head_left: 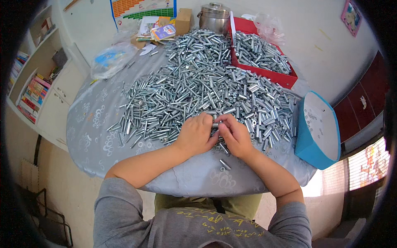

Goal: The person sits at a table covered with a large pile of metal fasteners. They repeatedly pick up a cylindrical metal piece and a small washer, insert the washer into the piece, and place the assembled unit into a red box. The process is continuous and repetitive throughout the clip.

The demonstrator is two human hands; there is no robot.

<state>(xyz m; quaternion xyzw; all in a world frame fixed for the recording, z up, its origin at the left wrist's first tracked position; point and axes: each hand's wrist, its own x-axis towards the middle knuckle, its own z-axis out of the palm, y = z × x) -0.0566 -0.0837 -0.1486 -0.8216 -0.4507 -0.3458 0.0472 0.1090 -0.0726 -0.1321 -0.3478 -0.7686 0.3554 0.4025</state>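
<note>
My left hand (pixel 195 135) and my right hand (pixel 235 137) meet at the near edge of a large heap of silvery metal tubes and bolts (pixel 194 93). Between their closed fingertips is a small shiny metal tube (pixel 216 125). The fingers hide part of it, so its far end cannot be made out. A loose metal tube (pixel 225 163) lies on the grey patterned tablecloth (pixel 161 175), nearer to me than my right hand, with a small ring beside it. More small rings are scattered along the heap's near edge.
An open red box (pixel 264 71) full of metal pieces stands at the back right. Right of the heap is a light-blue container (pixel 318 136) with several small rings inside. Behind stand a steel pot (pixel 214 17), booklets (pixel 156 31) and a clear plastic bag (pixel 112 60).
</note>
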